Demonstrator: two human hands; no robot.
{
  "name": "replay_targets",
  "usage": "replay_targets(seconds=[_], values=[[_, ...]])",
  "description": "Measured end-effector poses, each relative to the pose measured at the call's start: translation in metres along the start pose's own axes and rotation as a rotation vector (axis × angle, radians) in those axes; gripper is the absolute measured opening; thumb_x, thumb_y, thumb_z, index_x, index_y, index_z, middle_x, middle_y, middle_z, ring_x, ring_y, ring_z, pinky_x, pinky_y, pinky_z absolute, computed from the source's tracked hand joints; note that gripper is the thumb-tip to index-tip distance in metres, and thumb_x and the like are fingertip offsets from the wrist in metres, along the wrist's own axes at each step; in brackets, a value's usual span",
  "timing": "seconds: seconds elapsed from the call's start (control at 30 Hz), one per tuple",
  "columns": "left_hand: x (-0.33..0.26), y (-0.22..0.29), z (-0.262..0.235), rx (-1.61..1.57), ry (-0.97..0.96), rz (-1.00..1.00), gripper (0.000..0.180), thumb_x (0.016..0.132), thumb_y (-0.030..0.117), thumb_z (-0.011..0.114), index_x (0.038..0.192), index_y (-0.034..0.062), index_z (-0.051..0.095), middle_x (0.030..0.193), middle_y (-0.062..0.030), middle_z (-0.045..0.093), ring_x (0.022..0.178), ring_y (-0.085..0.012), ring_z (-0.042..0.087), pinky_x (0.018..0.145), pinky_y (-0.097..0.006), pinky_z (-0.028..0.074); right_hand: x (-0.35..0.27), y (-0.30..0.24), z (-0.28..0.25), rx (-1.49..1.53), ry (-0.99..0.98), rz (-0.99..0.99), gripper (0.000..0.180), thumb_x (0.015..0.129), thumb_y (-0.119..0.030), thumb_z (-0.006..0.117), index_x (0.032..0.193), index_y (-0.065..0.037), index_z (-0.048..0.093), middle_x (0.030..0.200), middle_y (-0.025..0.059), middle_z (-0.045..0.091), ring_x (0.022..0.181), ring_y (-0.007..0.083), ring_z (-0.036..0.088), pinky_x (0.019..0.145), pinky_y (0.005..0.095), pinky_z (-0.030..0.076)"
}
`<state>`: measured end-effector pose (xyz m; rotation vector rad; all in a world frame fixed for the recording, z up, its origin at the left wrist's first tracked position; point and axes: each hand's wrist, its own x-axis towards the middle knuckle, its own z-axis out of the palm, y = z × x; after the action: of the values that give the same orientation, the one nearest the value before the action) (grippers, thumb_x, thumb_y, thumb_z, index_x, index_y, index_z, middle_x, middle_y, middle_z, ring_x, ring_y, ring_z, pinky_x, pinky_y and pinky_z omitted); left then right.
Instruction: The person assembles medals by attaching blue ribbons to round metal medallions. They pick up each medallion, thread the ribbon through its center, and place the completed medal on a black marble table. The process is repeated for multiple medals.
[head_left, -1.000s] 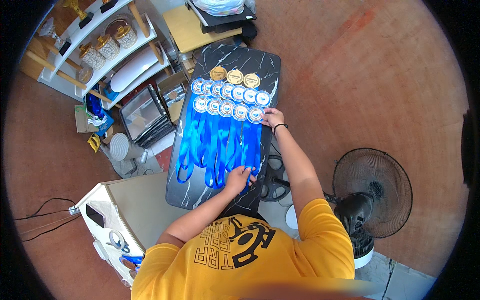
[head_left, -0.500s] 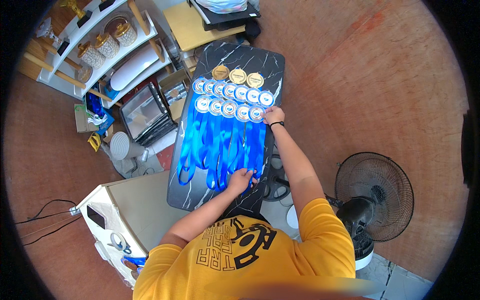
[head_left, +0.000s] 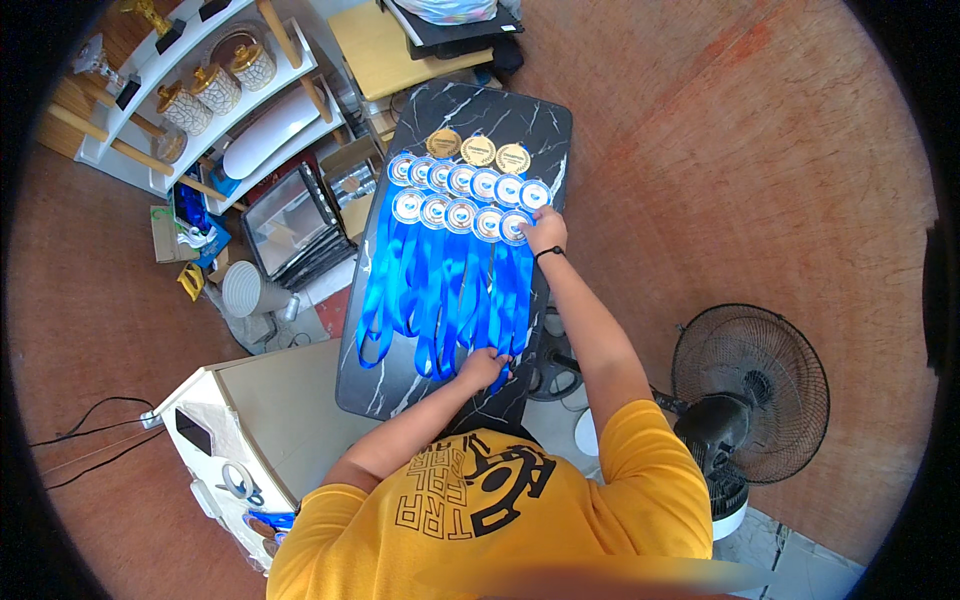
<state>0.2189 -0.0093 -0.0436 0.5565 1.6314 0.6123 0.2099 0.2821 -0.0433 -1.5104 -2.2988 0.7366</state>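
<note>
Medals lie in rows on a black marble-patterned table [head_left: 392, 378]. Three gold medals [head_left: 479, 151] form the far row. Two nearer rows hold several white-faced medals [head_left: 460, 215] with blue rims. Their blue ribbons [head_left: 430, 300] hang down side by side toward me, ending in loops. My right hand [head_left: 546, 232] is closed at the right end of the nearest row, fingers on the edge of the last medal [head_left: 515, 227]. At the near end of the rightmost ribbons, my left hand [head_left: 484, 369] is closed on a blue ribbon [head_left: 500, 380]; its fingertips are partly hidden.
A black fan [head_left: 750, 395] stands to the right. On the left is a cream cabinet [head_left: 290, 410] with scissors [head_left: 240, 484] on its side. Beyond it are a white pail [head_left: 252, 290], black frames [head_left: 292, 225] and a shelf [head_left: 230, 110] with jars. A yellow table [head_left: 385, 50] is at the back.
My right hand has shifted slightly, its fingers bending more over the last medal's edge. My left hand has moved a little down toward me at the ribbon's end.
</note>
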Motion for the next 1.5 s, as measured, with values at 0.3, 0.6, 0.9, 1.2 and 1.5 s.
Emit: replay_targets(seconds=[0.3, 0.6, 0.9, 1.2, 1.5], values=[[0.007, -0.011, 0.003, 0.049, 0.053, 0.064, 0.028, 0.098, 0.026, 0.058, 0.099, 0.0017, 0.073, 0.085, -0.0096, 0.075, 0.080, -0.0204, 0.068, 0.077, -0.035, 0.050, -0.038, -0.055, 0.019, -0.107, -0.127, -0.392, 0.040, 0.067, -0.018, 0.084, 0.105, -0.011, 0.070, 0.107, 0.0127, 0.062, 0.106, 0.0333, 0.057, 0.091, 0.0442, 0.048], [0.009, -0.010, 0.008, -0.040, 0.005, 0.017, 0.027, 0.098, 0.027, 0.058, 0.099, 0.0035, 0.071, 0.084, -0.0089, 0.075, 0.076, -0.0180, 0.069, 0.075, -0.034, 0.050, -0.031, -0.053, 0.031, -0.070, -0.087, -0.369, 0.034, 0.067, -0.013, 0.082, 0.100, -0.014, 0.072, 0.107, 0.0093, 0.064, 0.107, 0.0318, 0.058, 0.090, 0.0447, 0.049], [0.005, -0.006, 0.008, 0.040, -0.005, -0.005, 0.030, 0.098, 0.030, 0.058, 0.099, 0.0030, 0.071, 0.076, -0.0082, 0.072, 0.067, -0.0185, 0.067, 0.071, -0.034, 0.051, -0.030, -0.041, 0.025, 0.069, -0.015, -0.414, 0.028, 0.070, -0.014, 0.080, 0.098, -0.012, 0.073, 0.107, 0.0098, 0.065, 0.103, 0.0330, 0.059, 0.091, 0.0439, 0.048], [-0.042, 0.003, -0.012, -0.708, -0.109, -0.317, 0.032, 0.092, 0.023, 0.068, 0.120, 0.0110, 0.059, 0.091, -0.0010, 0.054, 0.076, -0.0165, 0.053, 0.079, -0.039, 0.051, -0.072, 0.030, -0.011, 0.249, 0.212, -0.178, 0.014, 0.078, -0.012, 0.071, 0.092, -0.009, 0.072, 0.099, 0.0130, 0.066, 0.094, 0.0334, 0.060, 0.086, 0.0435, 0.047], [-0.077, -0.009, -0.019, -0.880, 0.019, -0.466, 0.019, 0.092, 0.014, 0.060, 0.107, 0.0095, 0.049, 0.097, -0.0088, 0.053, 0.096, -0.0347, 0.060, 0.087, -0.053, 0.052, -0.199, 0.048, -0.033, 0.347, 0.059, -0.075, 0.019, 0.081, -0.005, 0.066, 0.100, -0.006, 0.068, 0.103, 0.0145, 0.063, 0.094, 0.0326, 0.059, 0.086, 0.0413, 0.046]])
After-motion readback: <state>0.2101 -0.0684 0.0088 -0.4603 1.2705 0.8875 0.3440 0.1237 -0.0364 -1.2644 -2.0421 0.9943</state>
